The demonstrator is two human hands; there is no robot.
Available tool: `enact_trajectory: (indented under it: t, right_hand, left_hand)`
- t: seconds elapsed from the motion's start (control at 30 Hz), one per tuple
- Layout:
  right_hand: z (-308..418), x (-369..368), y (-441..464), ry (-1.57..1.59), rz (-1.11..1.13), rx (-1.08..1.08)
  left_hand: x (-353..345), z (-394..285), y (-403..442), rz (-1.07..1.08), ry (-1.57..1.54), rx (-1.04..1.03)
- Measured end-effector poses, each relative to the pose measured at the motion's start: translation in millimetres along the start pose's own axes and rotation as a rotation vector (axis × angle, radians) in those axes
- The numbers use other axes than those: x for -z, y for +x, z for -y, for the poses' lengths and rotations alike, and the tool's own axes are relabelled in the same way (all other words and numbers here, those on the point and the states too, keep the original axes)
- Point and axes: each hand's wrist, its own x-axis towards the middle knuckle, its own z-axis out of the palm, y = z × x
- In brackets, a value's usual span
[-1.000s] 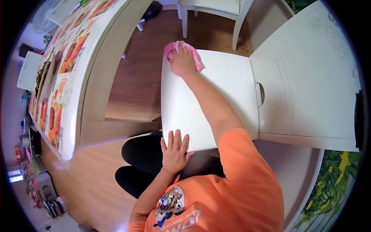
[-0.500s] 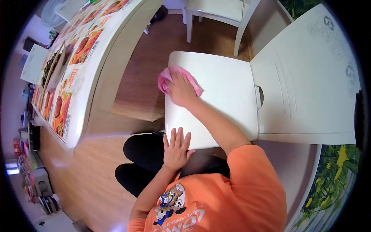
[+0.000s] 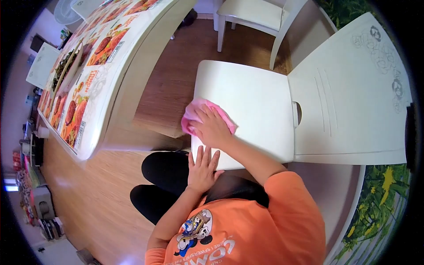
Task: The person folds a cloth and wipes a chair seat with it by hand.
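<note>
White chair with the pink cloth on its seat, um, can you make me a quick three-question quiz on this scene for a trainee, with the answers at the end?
1. Which of the person's hands is on the pink cloth?
2. True or false: the left hand is up on the chair's backrest.
3. Fill in the missing word: the person's shirt is ____.

Key:
1. The right hand.
2. False; its fingers are at the edge of the white seat.
3. Orange.

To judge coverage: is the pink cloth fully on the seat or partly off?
Partly off: the pink cloth lies under the right hand, one side sticking out past the front edge of the white seat.
</note>
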Motion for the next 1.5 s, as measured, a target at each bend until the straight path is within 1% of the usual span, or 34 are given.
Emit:
enact_trajectory:
  t: [0.03,0.1,0.13,0.23,0.27,0.43,0.5,0.57,0.63,0.67,0.8,0.87,1.0,1.1,1.17,1.2,1.23,1.3,1.33,1.37,1.4,1.47,1.5]
  right_hand:
    - [-4,-1,8,0.004,-0.001,-0.001]
    - [-16,-6,27,-0.022,-0.070,-0.017]
    - [-23,-11,37,-0.050,-0.149,-0.002]
    - [-45,-20,66,-0.033,-0.190,-0.018]
    - [-51,-21,75,-0.031,-0.245,-0.024]
    - [-81,-27,111,-0.111,-0.285,-0.061]
    - [-87,-26,124,-0.114,-0.351,-0.100]
    - [-95,-22,134,-0.139,-0.343,-0.100]
    - [-101,-20,145,-0.159,-0.385,-0.159]
    - [-104,-20,147,-0.194,-0.319,-0.189]
    - [-113,-15,160,-0.172,-0.356,-0.214]
    - [-115,-16,163,-0.166,-0.429,-0.213]
    - [-119,-32,163,-0.114,-0.456,-0.239]
    - [-119,-49,152,-0.057,-0.424,-0.295]
    - [-105,-51,132,-0.089,-0.426,-0.210]
    - [-87,-31,117,-0.093,-0.344,-0.164]
    - [-78,-30,106,-0.097,-0.345,-0.165]
    - [-64,-28,88,-0.082,-0.250,-0.102]
    - [-51,-21,76,-0.088,-0.252,-0.101]
    - [-38,-13,62,-0.076,-0.161,-0.084]
    - [-27,-7,51,-0.064,-0.071,-0.064]
    - [-12,-6,28,-0.019,-0.063,-0.030]
    - [-6,-7,17,0.030,-0.055,-0.002]
  left_hand:
    - [0,1,0,0.003,0.003,0.000]
    - [1,0,0,-0.001,0.000,-0.005]
    - [2,0,0,0.002,0.001,-0.003]
    - [4,-1,2,0.037,0.002,0.005]
    - [4,-1,2,0.036,0.006,0.002]
    - [2,1,1,0.023,0.006,-0.006]
    - [1,2,1,0.005,-0.008,-0.015]
    - [0,2,1,-0.002,-0.012,-0.017]
    - [0,2,1,-0.010,-0.015,-0.018]
    - [0,2,1,-0.015,-0.013,-0.021]
    - [2,1,1,-0.009,-0.019,-0.021]
    - [2,1,1,-0.012,-0.012,-0.021]
    - [3,-1,1,0.025,0.005,-0.005]
    - [-1,0,0,-0.009,0.001,-0.015]
    - [0,0,0,0.002,-0.005,-0.011]
    - [0,0,0,-0.001,-0.010,-0.005]
    - [1,-1,0,-0.003,-0.016,0.001]
    - [4,-2,0,-0.022,-0.024,-0.005]
    - [5,-2,0,-0.036,-0.031,-0.007]
    - [6,-2,-1,-0.042,-0.033,-0.007]
    - [7,-1,-1,-0.068,-0.085,0.011]
    - [8,2,-4,-0.095,-0.138,0.032]
    - [6,4,-6,-0.179,-0.196,0.026]
